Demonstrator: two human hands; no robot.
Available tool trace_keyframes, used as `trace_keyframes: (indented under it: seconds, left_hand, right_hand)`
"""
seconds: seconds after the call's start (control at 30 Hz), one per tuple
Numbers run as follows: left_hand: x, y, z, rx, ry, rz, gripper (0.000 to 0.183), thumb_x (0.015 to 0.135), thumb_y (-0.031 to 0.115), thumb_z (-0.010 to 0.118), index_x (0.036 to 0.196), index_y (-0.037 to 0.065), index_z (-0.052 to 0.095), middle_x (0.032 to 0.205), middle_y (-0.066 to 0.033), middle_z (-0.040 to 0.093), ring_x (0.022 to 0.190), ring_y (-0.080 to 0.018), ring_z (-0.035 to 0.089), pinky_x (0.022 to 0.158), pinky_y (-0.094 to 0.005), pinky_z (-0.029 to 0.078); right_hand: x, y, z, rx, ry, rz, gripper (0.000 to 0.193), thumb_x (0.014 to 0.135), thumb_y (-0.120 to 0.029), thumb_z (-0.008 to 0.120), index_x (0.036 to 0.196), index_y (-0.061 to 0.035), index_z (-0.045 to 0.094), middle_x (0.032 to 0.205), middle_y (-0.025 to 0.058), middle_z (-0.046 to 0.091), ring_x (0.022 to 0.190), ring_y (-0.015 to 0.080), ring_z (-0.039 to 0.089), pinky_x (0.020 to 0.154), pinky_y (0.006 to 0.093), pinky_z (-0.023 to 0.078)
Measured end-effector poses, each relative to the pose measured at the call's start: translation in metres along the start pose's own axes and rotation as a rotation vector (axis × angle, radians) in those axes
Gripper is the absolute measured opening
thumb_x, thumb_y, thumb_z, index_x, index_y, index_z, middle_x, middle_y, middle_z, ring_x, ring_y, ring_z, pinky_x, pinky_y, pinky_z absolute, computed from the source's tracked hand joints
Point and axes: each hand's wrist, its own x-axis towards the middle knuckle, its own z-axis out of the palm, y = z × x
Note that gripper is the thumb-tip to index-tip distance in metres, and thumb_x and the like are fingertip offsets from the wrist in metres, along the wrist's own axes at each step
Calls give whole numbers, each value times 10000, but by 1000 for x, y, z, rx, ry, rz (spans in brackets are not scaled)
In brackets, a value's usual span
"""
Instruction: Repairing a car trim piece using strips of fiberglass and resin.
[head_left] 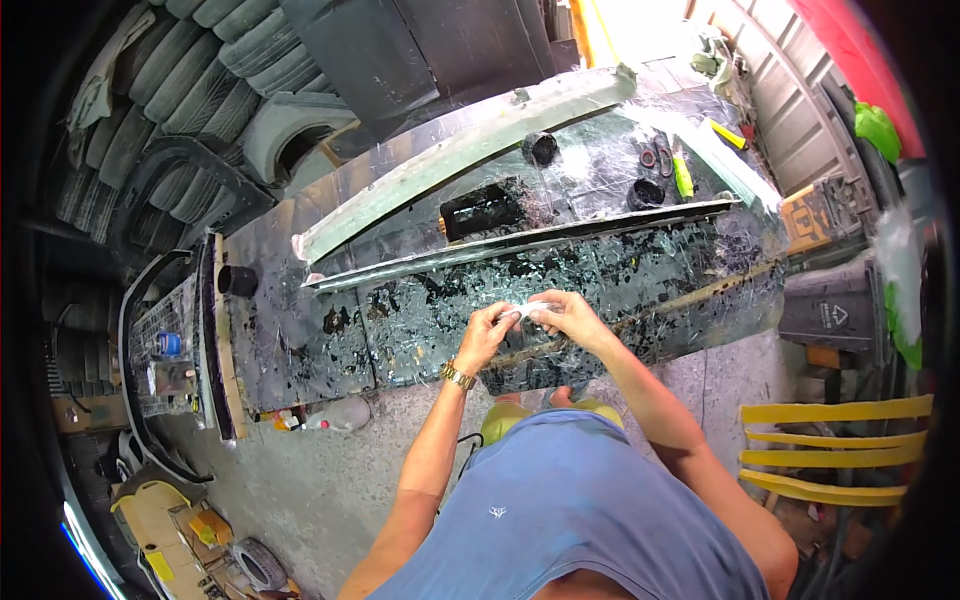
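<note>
Near the front edge of the paint-spattered workbench (290, 340), both hands meet over a small, thin white piece (523, 309), perhaps paper or film; its kind is not clear. My left hand (485, 332), below a gold-coloured wristwatch (458, 376), pinches one end of it. Fingers of my right hand (568, 316) are closed on the other end. Beyond the hands lies a long narrow strip (520, 242), dark with a pale edge. Farther back a wider pale green curved panel (450, 150) stretches across the bench.
A black tray (484, 210) and black cups (540, 149) stand among the strips. Scissors (657, 156), a yellow-green tube (683, 177) and a yellow tool (726, 133) lie at the back right. Tyres (180, 80) are stacked far left. Yellow slats (840, 458) stand at right.
</note>
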Motion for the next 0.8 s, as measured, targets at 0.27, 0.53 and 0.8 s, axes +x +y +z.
trace_keyframes:
  seconds: [0.27, 0.53, 0.8]
  left_hand:
    - [40, -35, -42, -120, -49, -108, 171, 905, 184, 621, 967, 28, 652, 799, -1, 665, 726, -62, 563, 646, -236, 454]
    - [53, -42, -68, 717, 192, 461, 225, 822, 59, 606, 1046, 46, 600, 1180, -115, 575, 1118, -304, 532, 957, -424, 398]
    - [86, -58, -51, 829, 36, 492, 231, 821, 80, 604, 1048, 50, 580, 1299, -154, 499, 1220, -308, 466, 1025, -454, 340]
  right_hand:
    - [62, 36, 37, 247, 273, 84, 135, 866, -135, 648, 907, -8, 669, 710, 14, 629, 580, 51, 537, 497, 205, 440]
    - [141, 34, 36, 121, 483, 136, 173, 841, -174, 653, 772, -15, 652, 648, 10, 590, 523, 57, 500, 441, 222, 400]
    - [153, 30, 42, 137, 600, 167, 124, 838, -122, 641, 869, -16, 695, 640, 16, 606, 484, 62, 506, 410, 222, 392]
